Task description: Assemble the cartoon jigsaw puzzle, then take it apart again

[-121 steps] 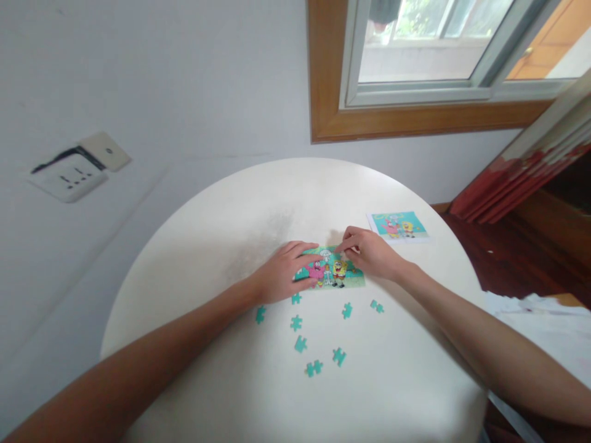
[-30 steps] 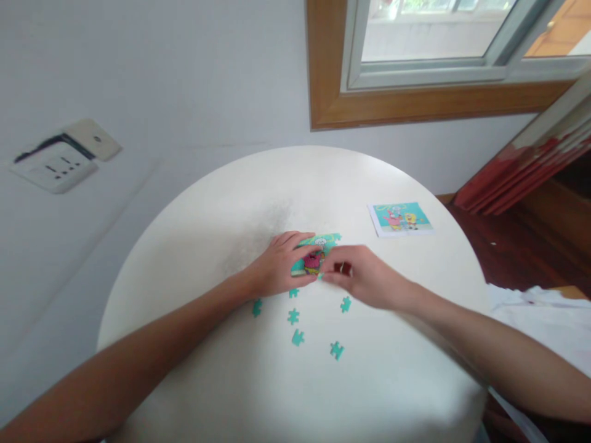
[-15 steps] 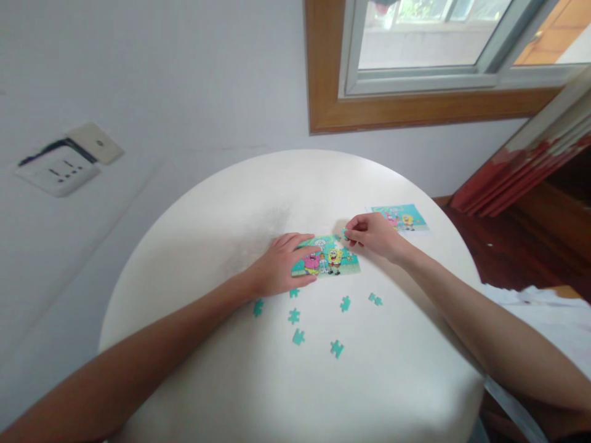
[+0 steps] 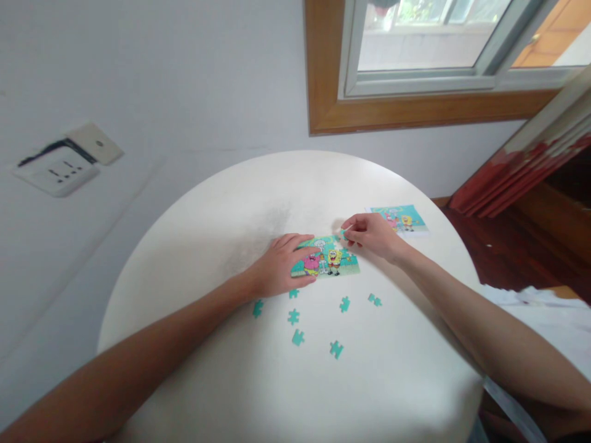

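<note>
A partly assembled jigsaw puzzle [image 4: 335, 261] with cartoon figures on a teal ground lies on the white table. My left hand [image 4: 284, 264] rests over its left side, fingers spread and lying flat, covering part of the picture. At the puzzle's upper right corner, my right hand [image 4: 369, 234] pinches a small teal puzzle piece [image 4: 343, 234] between thumb and fingers. Whether that piece touches the puzzle I cannot tell. Several loose teal pieces lie nearer to me, among them one puzzle piece [image 4: 337, 349] at the front and another loose piece [image 4: 345, 304] below the puzzle.
A reference picture card [image 4: 413, 218] lies behind my right hand, partly covered by it. The round white table [image 4: 221, 381] stands against a wall with a socket [image 4: 60, 169] at left. A wood-framed window [image 4: 415, 111] and a red-and-white curtain [image 4: 508, 175] are beyond.
My right hand has shifted very slightly left, bringing the piece closer to the puzzle's upper right corner. My left hand stays in place on the puzzle.
</note>
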A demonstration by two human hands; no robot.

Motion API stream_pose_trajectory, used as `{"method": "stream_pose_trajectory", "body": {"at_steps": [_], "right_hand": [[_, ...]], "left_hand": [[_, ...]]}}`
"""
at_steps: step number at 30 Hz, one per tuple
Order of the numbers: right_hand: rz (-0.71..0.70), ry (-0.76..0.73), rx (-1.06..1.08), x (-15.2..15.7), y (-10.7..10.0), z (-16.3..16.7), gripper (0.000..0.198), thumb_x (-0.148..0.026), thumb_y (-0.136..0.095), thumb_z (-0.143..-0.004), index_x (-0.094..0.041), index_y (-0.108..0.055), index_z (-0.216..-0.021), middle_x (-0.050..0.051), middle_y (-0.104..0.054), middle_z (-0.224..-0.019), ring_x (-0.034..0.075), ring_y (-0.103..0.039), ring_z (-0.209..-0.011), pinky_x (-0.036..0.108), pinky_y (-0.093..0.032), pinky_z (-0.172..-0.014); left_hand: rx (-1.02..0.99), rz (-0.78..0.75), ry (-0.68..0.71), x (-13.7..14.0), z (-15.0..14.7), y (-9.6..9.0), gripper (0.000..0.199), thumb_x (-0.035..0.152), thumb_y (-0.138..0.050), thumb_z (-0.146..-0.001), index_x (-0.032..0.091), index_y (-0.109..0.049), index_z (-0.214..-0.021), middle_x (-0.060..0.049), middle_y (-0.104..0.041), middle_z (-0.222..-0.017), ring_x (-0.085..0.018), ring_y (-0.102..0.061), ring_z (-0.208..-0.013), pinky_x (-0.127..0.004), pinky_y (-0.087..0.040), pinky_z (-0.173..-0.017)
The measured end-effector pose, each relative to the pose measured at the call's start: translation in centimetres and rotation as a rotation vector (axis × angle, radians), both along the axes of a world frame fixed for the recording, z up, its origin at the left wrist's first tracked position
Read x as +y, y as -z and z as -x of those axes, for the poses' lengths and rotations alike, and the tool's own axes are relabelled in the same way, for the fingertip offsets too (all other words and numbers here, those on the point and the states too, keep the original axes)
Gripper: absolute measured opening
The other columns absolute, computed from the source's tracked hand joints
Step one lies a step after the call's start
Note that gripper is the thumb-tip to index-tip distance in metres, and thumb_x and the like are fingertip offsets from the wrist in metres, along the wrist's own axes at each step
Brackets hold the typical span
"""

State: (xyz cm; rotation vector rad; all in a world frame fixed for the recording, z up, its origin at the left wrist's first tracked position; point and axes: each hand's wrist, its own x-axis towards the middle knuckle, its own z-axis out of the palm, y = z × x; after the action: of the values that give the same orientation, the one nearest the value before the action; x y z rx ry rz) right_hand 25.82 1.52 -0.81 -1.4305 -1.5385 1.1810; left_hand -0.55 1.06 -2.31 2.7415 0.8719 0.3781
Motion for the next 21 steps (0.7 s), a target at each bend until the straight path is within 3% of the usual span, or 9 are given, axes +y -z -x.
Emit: {"method": "stream_pose_trajectory", "body": {"at_steps": [10,21], "right_hand": [[0.007,0.054,-0.038,-0.27,0.33,0.74,0.008,-0.021,-0.063,-0.070,-0.013,-0.063,-0.071,0.005,-0.065,-0.060,0.014,-0.059,-0.053,0.028,-0.047,-0.051],[-0.008,0.081,-0.030,-0.12,0.29,0.84,0.007,-0.021,-0.063,-0.070,-0.014,-0.063,-0.072,0.004,-0.065,-0.060,0.013,-0.060,-0.052,0.028,-0.048,-0.052]], "left_hand": [[-0.008,0.014,-0.004,-0.06,-0.02,-0.16,0.058,0.048,-0.066,-0.081,0.026,-0.054,-0.134,-0.011,-0.044,-0.145,-0.031,-0.040,-0.130,-0.049,-0.031,-0.109],[0.014,0.009,-0.007,-0.02,-0.05,-0.11,0.059,0.048,-0.065,-0.082,0.027,-0.053,-0.135,-0.011,-0.043,-0.145,-0.031,-0.039,-0.131,-0.049,-0.030,-0.109]]}}
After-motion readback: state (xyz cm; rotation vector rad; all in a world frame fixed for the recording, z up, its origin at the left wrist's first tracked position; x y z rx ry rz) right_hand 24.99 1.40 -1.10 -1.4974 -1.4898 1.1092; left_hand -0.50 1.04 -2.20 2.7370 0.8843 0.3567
